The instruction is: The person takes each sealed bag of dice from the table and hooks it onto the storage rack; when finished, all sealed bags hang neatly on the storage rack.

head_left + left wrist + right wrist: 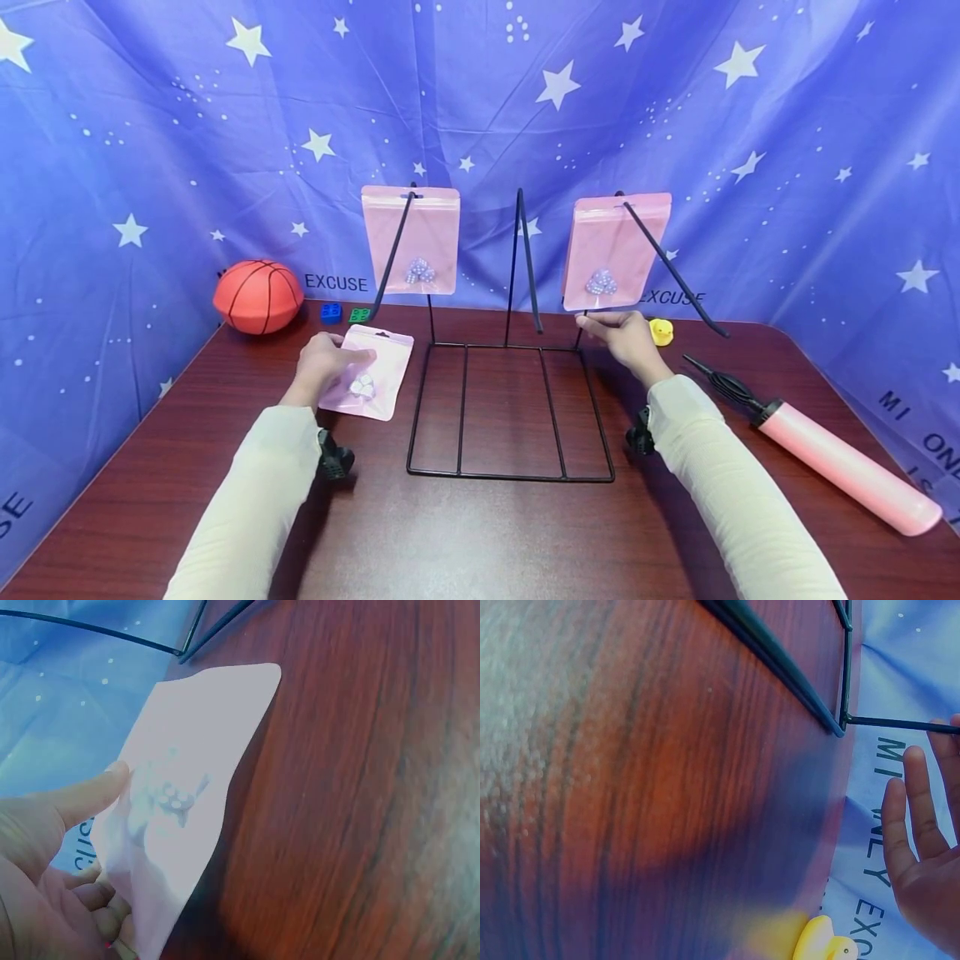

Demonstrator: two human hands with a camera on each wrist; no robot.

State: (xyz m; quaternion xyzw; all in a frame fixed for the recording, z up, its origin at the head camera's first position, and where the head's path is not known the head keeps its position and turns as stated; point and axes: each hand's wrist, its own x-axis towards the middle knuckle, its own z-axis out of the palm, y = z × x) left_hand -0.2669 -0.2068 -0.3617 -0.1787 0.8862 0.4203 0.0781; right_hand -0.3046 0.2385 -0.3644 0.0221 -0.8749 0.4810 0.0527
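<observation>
In the head view, my left hand (324, 367) pinches a pink zip pouch (386, 392) with white dice-like pieces inside, thumb on its face. The left wrist view shows the same pouch (202, 727) just off the tabletop, with the thumb along one side and curled fingers behind. My right hand (626, 340) holds the right upright of a black wire display rack (510, 477) near its base. In the right wrist view the other fingers (922, 817) are spread and straight; the thumb is out of sight. Similar pouches hang on the left hook (442, 233) and the right hook (588, 242).
The rack's middle hook (529, 267) carries nothing. At the back left are an orange ball (258, 297), a blue block (331, 313) and a green block (360, 315). A yellow duck (662, 332) and a pink hand pump (847, 467) lie on the right.
</observation>
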